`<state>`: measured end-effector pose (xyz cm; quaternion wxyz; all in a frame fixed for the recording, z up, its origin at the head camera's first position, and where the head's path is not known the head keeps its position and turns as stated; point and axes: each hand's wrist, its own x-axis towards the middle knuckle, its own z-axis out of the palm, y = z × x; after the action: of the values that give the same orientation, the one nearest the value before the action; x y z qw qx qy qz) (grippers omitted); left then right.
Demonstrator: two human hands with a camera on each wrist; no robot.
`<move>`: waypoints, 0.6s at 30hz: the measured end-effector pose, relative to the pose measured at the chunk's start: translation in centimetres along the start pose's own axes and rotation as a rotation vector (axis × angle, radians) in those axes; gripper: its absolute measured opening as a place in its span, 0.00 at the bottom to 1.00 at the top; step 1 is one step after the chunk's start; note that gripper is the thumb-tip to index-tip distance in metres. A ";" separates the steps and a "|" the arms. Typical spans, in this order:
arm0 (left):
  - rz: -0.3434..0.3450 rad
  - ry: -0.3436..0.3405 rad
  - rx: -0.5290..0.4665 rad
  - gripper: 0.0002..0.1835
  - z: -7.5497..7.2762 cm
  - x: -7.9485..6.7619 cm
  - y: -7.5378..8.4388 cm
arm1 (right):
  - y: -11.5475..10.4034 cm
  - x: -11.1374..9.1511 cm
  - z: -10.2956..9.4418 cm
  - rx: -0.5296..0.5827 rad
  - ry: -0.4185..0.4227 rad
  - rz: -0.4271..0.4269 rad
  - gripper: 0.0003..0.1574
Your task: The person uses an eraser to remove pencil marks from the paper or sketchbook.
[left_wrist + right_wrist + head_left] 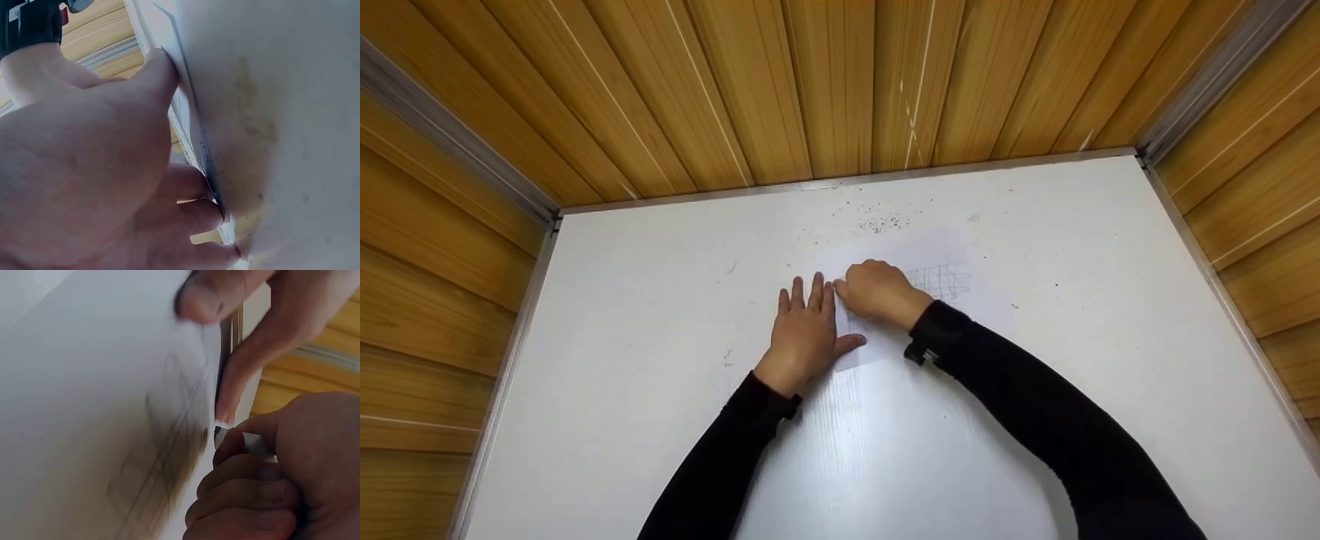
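Note:
A sheet of white paper [986, 307] lies on the white table, with a pencilled grid of lines [941, 281] drawn across it. My left hand [806, 334] rests flat along the paper's left edge, fingers straight and thumb spread out over the sheet. Just to its right, my right hand [877, 291] is curled, pinching a small whitish eraser [256, 445] between thumb and forefinger. The eraser's dark-smudged end is down at the paper, close to the left fingertips. In the right wrist view, pencil lines [163, 455] show in front of the curled fingers; the right hand covers part of the grid in the head view.
Dark eraser crumbs [881, 221] are scattered on the table [660, 337] beyond the paper. Wood-panelled walls [840, 90] enclose the table's back and both sides, with a metal strip along its edges.

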<state>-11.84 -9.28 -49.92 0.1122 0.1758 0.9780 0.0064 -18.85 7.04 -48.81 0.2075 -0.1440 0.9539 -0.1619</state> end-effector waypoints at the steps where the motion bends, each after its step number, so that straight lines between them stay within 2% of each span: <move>1: 0.001 0.004 0.000 0.60 -0.1 0.0 0.0 | -0.2 0.2 0.2 0.002 0.005 -0.002 0.35; 4: -0.003 0.002 0.009 0.61 -0.2 0.1 0.1 | 0.1 0.5 0.3 -0.001 0.021 -0.004 0.34; 7: -0.012 -0.016 0.025 0.61 -0.1 0.2 0.2 | 1.5 0.5 0.1 -0.005 0.030 0.006 0.35; 10: -0.015 -0.027 0.038 0.61 0.1 0.3 0.4 | 4.0 -0.1 -0.5 0.012 0.026 0.029 0.37; 15: -0.016 -0.022 0.046 0.62 0.2 0.4 0.6 | 9.6 -1.9 -2.4 0.055 0.054 0.141 0.38; 18: -0.018 -0.027 0.050 0.61 0.2 0.5 0.5 | 11.9 -2.6 -3.0 0.061 0.060 0.183 0.38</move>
<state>-12.05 -8.70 -50.22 0.1213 0.1697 0.9778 -0.0212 -20.35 19.48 -49.69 0.1968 -0.0451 0.9636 -0.1755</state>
